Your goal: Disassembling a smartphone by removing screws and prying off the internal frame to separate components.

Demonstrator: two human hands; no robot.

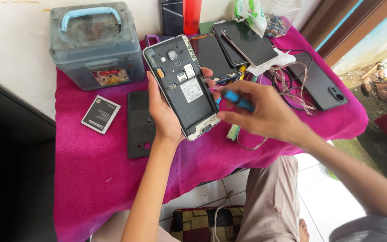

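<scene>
Head view showed the left hand (164,114) clamped around an opened grey smartphone without its back cover (182,85) at frame centre, above the magenta-clothed counter (95,179). The right hand (265,112) pinched a small blue-handled screwdriver (237,100) just right of it.

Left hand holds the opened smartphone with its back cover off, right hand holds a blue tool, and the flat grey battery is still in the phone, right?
Not quite. In the head view the flat grey battery lies on the magenta cloth, and the opened smartphone in the left hand shows an empty bay. The right hand does hold the blue tool.
</scene>
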